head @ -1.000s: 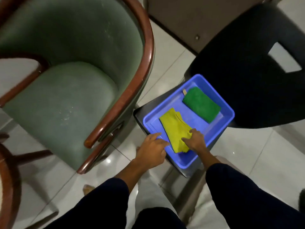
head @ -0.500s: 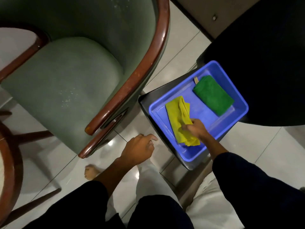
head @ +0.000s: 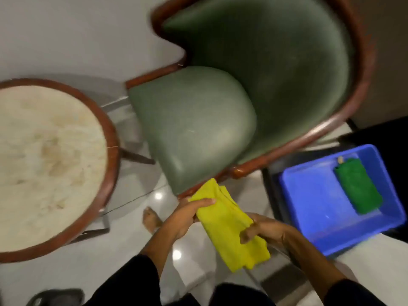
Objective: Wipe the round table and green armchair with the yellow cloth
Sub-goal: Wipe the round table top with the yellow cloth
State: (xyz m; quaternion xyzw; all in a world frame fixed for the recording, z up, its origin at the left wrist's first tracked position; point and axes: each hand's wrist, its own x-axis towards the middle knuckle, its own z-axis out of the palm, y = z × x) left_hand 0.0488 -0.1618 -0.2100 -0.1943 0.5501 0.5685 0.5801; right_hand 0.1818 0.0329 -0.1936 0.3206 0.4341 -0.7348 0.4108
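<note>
The yellow cloth [head: 227,224] hangs folded in front of me, above the floor, just below the armchair's seat edge. My left hand [head: 187,215] grips its upper left side and my right hand [head: 262,230] grips its right edge. The green armchair [head: 198,120] with a curved brown wooden frame stands ahead, its seat facing me. The round table [head: 110,151], pale stained top inside a brown wooden rim, sits at the left.
A blue tray [head: 313,204] at the right holds a folded green cloth [head: 357,186] and rests on a dark stool. My bare foot [head: 151,219] is on the white tiled floor. A dark sandal [head: 55,297] lies at the bottom left.
My right hand lifted the yellow cloth out of the blue tray and my left hand took hold of it too. The view swung left, bringing the round table into sight.
</note>
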